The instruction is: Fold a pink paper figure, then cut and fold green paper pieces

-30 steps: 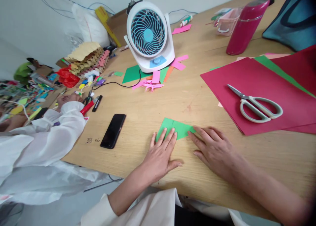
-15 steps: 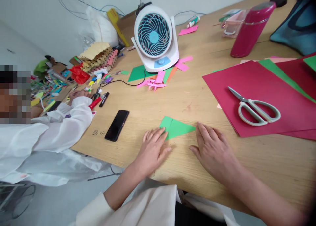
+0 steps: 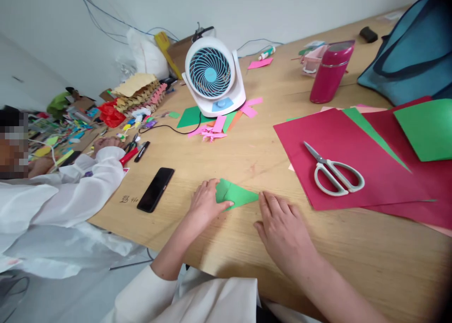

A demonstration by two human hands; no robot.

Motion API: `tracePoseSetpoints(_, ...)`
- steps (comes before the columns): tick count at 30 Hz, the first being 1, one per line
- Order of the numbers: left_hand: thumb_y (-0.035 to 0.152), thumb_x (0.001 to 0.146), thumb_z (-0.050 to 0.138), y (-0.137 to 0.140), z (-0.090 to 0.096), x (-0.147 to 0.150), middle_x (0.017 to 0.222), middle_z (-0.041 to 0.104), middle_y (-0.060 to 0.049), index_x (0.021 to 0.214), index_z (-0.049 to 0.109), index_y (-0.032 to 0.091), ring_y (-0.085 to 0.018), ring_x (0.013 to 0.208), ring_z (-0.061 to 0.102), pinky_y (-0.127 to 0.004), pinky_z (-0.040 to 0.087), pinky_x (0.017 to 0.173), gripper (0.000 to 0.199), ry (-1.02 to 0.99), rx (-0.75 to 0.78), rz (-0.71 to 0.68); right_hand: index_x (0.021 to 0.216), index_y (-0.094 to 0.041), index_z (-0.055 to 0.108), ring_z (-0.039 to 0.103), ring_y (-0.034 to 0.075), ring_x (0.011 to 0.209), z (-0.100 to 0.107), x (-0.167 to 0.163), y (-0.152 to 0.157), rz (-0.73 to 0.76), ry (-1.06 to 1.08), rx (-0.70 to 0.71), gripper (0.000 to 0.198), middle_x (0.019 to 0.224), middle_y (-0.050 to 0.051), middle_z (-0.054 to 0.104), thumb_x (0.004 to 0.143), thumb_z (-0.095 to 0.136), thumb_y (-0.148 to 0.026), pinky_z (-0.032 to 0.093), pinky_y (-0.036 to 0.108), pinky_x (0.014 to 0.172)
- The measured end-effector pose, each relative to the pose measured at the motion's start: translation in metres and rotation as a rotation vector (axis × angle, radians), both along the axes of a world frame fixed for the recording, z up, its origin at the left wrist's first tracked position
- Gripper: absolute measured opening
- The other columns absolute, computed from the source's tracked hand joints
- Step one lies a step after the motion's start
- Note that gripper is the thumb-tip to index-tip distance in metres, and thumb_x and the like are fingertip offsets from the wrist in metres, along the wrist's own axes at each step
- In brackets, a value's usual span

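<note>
A green folded paper [image 3: 238, 196], kite-shaped with a crease line near its wide left end, lies on the table in front of me. My left hand [image 3: 205, 201] is at that wide end, its fingers curled over the left edge and its thumb on the near edge, gripping the paper. At the pointed right end, the fingertips of my right hand [image 3: 282, 224] touch the tip. This hand lies flat on the table with fingers stretched out and the thumb apart.
Scissors [image 3: 334, 174] lie on red paper sheets [image 3: 293, 139] at right. A black phone [image 3: 156, 189] lies left of my hands. Behind stand a white fan [image 3: 211, 73] with pink paper strips [image 3: 213, 133] and a magenta bottle [image 3: 332, 73]. A co-worker's sleeve [image 3: 109, 167] rests at left.
My left thumb has moved up onto the paper's near edge, and the fingers have curled around its left end. My right hand stays at the tip. The camera view has shifted right and up.
</note>
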State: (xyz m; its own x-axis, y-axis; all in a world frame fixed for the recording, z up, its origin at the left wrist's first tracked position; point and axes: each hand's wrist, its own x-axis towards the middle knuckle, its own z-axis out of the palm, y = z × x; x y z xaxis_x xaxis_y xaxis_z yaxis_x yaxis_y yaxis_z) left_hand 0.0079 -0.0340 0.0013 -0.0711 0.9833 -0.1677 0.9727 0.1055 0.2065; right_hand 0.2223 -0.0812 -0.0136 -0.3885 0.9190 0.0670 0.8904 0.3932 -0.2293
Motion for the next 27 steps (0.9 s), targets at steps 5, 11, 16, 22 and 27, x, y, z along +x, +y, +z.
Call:
tracePoseSetpoints(5,0.035,0.067,0.081,0.006,0.004,0.01,0.119,0.056,-0.014,0.122,0.056,0.014,-0.031,0.116,0.056,-0.045,0.044,0.102,0.064,-0.015,-0.008,0.026,0.143,-0.001,0.049,0.06,0.035,0.114,0.011,0.01,0.005,-0.04,0.071,-0.091,0.054,0.137,0.022,0.059,0.093,0.053,-0.021,0.052,0.05,0.09)
tracePoseSetpoints(11,0.038,0.07,0.079,0.009,0.003,0.019,0.137,0.047,-0.016,0.143,0.041,0.017,-0.034,0.131,0.044,-0.047,0.037,0.111,0.085,-0.024,0.041,-0.087,0.146,-0.002,0.046,0.055,0.035,0.12,0.02,0.021,0.005,-0.043,0.134,-0.201,0.056,0.138,0.02,0.057,0.093,0.054,-0.022,0.05,0.049,0.096)
tracePoseSetpoints(16,0.044,0.065,0.082,0.012,0.007,0.021,0.138,0.045,-0.021,0.149,0.032,0.011,-0.035,0.129,0.048,-0.044,0.04,0.107,0.103,0.005,-0.033,-0.004,0.146,-0.005,0.046,0.053,0.034,0.122,0.026,0.028,0.005,-0.006,0.155,-0.277,0.054,0.139,0.018,0.055,0.095,0.052,-0.022,0.048,0.048,0.1)
tracePoseSetpoints(22,0.048,0.063,0.082,0.015,0.008,0.017,0.116,0.062,-0.014,0.129,0.05,0.016,-0.033,0.112,0.06,-0.041,0.047,0.095,0.08,0.018,-0.092,0.101,0.139,-0.009,0.053,0.052,0.033,0.122,0.027,0.031,0.005,-0.006,0.185,-0.262,0.047,0.135,0.016,0.057,0.094,0.049,-0.02,0.047,0.046,0.1)
tracePoseSetpoints(27,0.048,0.063,0.081,0.009,0.008,0.021,0.118,0.055,-0.014,0.105,0.059,0.016,-0.033,0.122,0.051,-0.042,0.042,0.104,0.057,0.075,-0.011,0.082,0.131,-0.01,0.058,0.053,0.033,0.119,0.026,0.032,0.005,0.0,0.195,-0.244,0.04,0.131,0.016,0.059,0.093,0.049,-0.019,0.047,0.045,0.098)
